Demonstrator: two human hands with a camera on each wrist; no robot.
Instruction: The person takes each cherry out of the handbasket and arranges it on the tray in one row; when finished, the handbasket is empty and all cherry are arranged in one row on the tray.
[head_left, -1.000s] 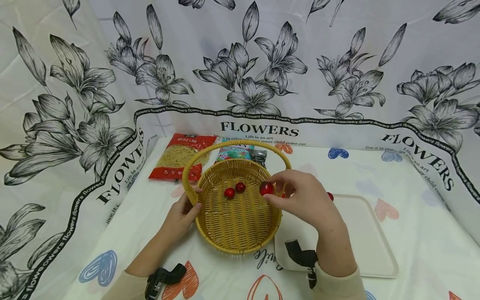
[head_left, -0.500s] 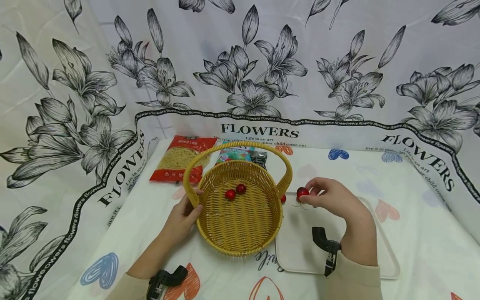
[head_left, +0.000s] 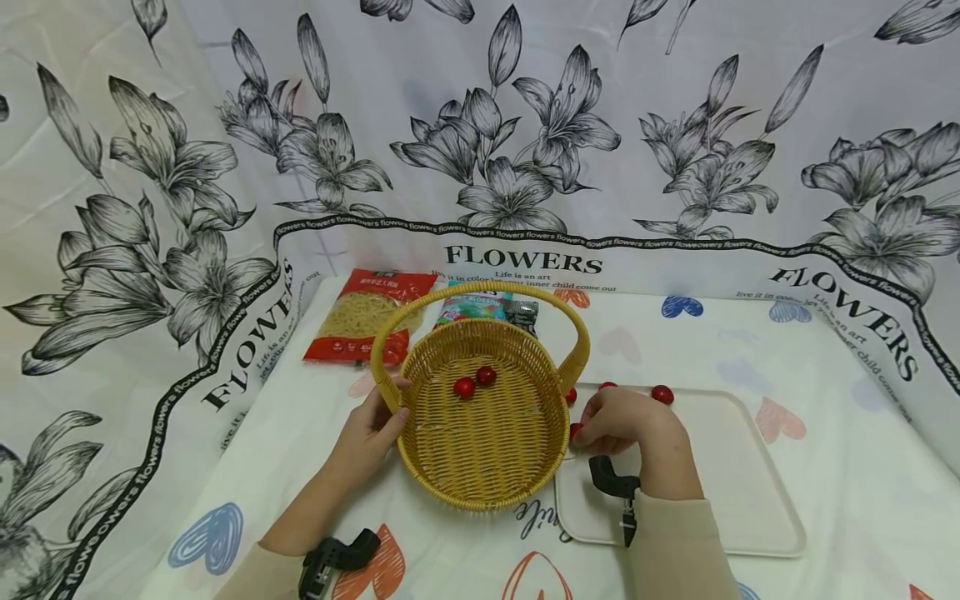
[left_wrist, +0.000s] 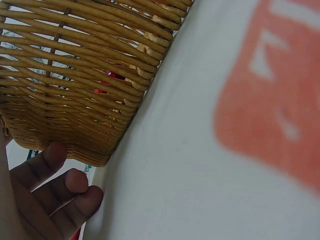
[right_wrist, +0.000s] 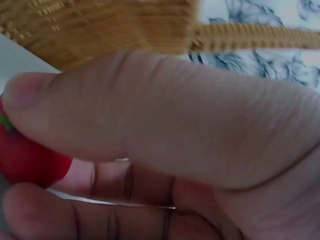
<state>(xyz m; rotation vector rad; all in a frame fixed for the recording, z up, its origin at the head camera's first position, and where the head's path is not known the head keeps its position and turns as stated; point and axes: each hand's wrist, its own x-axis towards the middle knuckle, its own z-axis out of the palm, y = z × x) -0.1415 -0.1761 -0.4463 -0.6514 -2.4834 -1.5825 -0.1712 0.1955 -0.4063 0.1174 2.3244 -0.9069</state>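
My left hand (head_left: 375, 425) grips the yellow wicker basket (head_left: 483, 454) at its left side, where the handle meets the rim. In the left wrist view, curled fingers (left_wrist: 75, 182) lie close against the weave. Two red radishes (head_left: 464, 387) sit inside the basket, towards its far side. Just right of the basket, my right hand (head_left: 633, 421) pinches a red radish (right_wrist: 30, 155) over the left part of a cream tray (head_left: 738, 475). A bit of green stem shows on it beside the thumb. Along the tray's far edge lie more radishes (head_left: 662, 394), one partly behind the hand.
Behind the basket at left lies a red bag of pasta (head_left: 356, 317). A teal packet (head_left: 472, 304) and a small black packet (head_left: 522, 315) lie behind its handle. The white cloth (head_left: 652, 342) with printed hearts covers the table, and a flower-printed curtain rises at the back.
My right hand has carried the radish from over the basket's right rim out above the tray, then lower and back left to the tray's left part. The left hand keeps its grip on the basket.
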